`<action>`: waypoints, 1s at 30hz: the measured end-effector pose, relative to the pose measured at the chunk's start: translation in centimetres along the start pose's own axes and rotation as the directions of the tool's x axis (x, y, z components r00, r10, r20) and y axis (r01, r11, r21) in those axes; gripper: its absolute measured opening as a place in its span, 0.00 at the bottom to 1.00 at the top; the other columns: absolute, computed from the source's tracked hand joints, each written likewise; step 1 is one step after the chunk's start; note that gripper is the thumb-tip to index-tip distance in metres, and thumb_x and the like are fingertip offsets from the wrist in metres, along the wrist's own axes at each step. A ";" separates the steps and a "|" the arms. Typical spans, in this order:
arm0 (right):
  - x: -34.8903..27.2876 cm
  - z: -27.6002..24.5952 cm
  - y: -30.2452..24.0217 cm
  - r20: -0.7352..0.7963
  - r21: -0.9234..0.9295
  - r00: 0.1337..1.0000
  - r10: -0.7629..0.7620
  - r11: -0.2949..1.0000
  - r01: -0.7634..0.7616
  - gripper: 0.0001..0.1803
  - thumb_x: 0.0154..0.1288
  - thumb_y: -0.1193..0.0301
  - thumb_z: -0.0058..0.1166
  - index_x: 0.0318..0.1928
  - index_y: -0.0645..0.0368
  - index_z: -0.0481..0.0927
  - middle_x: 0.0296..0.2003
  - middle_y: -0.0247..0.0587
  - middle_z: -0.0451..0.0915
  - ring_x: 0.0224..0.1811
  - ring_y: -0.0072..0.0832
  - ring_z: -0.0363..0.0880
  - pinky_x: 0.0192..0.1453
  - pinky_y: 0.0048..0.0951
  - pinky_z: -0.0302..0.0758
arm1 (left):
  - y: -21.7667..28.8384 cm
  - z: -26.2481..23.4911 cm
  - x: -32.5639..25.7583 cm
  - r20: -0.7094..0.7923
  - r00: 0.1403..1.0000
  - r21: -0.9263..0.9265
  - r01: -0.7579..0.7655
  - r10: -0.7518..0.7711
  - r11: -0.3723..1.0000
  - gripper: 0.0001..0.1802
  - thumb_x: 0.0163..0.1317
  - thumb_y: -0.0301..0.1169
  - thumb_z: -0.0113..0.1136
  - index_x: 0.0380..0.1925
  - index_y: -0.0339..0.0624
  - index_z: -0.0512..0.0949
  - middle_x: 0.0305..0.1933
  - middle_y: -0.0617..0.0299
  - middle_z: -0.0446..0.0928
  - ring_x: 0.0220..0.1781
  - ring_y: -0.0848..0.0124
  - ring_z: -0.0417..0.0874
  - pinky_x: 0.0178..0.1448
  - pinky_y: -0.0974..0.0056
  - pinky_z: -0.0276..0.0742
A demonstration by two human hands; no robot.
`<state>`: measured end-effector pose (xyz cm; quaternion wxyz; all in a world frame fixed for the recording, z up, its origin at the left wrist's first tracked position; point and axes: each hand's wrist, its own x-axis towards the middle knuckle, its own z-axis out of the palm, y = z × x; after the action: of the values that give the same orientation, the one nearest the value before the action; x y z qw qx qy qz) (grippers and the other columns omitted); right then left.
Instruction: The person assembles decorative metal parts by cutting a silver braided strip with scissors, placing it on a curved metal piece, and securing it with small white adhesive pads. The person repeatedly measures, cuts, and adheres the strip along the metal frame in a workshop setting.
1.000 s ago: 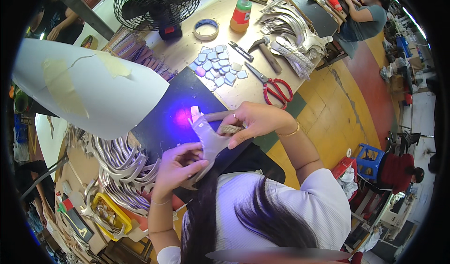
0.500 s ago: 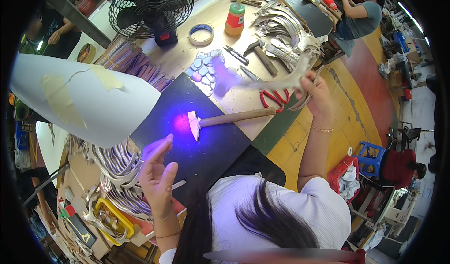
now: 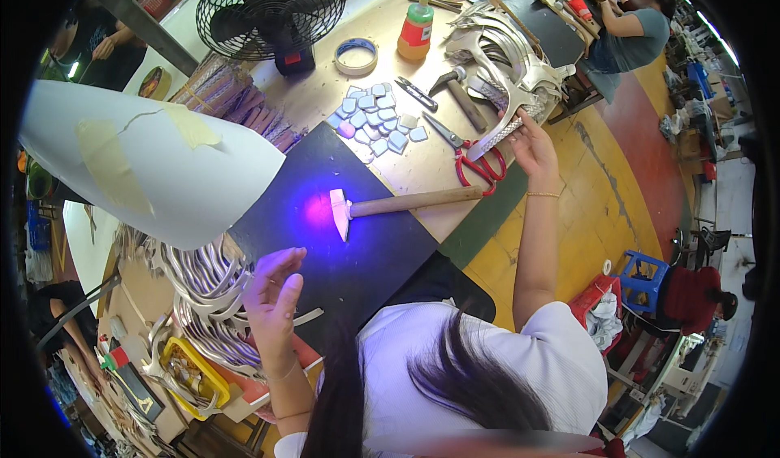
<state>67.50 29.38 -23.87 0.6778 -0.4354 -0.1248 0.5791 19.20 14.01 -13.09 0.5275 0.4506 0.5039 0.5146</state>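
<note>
My right hand (image 3: 534,147) is at the near edge of a pile of silver, branching strap pieces (image 3: 528,72) on the right of the table. Its fingers are closed on one silver strap piece (image 3: 497,133) with a woven-looking surface, whose tip lies over the red-handled scissors (image 3: 481,165). My left hand (image 3: 275,295) hovers, empty with fingers apart, at the near left of the black mat (image 3: 382,255). A wooden-handled hammer (image 3: 414,200) lies across the mat, its head in a purple-blue light. Beyond it, small grey rounded tabs (image 3: 378,121) are spread out.
A white curved sheet (image 3: 154,165) with tape juts in from the left. More silver straps (image 3: 207,295) and a yellow basket (image 3: 195,377) are at my left. Farther back are a black fan (image 3: 272,15), tape roll (image 3: 356,56), bottle (image 3: 415,31) and second hammer (image 3: 465,100). Co-workers sit around.
My right hand has carried the silver strap piece from above the table to the pile on the right. My left hand stays nearly in place.
</note>
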 end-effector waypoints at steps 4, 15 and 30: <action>-2.8 -0.1 -0.9 -0.116 -0.111 0.989 -0.086 0.991 0.073 0.20 0.72 0.71 0.55 0.59 0.68 0.70 0.57 0.48 0.75 0.60 0.42 0.76 0.63 0.42 0.77 | -0.1 -1.5 -0.4 -0.105 0.994 0.017 0.016 -0.014 1.000 0.19 0.64 0.20 0.61 0.55 0.30 0.77 0.53 0.52 0.80 0.58 0.64 0.81 0.64 0.62 0.75; -11.8 11.8 8.3 0.620 -0.761 0.770 -0.150 0.124 0.636 0.09 0.64 0.76 0.61 0.45 0.61 0.82 0.44 0.41 0.77 0.48 0.32 0.76 0.55 0.32 0.72 | 1.4 -10.5 -3.0 -0.554 0.772 0.561 0.071 0.311 0.825 0.11 0.69 0.30 0.61 0.40 0.32 0.85 0.39 0.58 0.84 0.40 0.73 0.82 0.47 0.68 0.76; -14.3 15.8 13.9 0.799 -0.571 0.559 0.221 -0.013 0.821 0.16 0.60 0.74 0.65 0.50 0.58 0.82 0.44 0.45 0.77 0.48 0.43 0.74 0.54 0.40 0.72 | -5.6 -28.3 -7.0 -0.728 0.645 0.684 0.661 0.233 0.309 0.26 0.55 0.42 0.69 0.46 0.31 0.84 0.48 0.36 0.81 0.50 0.45 0.83 0.56 0.52 0.77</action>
<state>43.20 22.93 -19.92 0.2058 -0.4439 -0.8353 0.2509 -8.17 5.46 -20.58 -0.0035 0.3395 0.9242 0.1752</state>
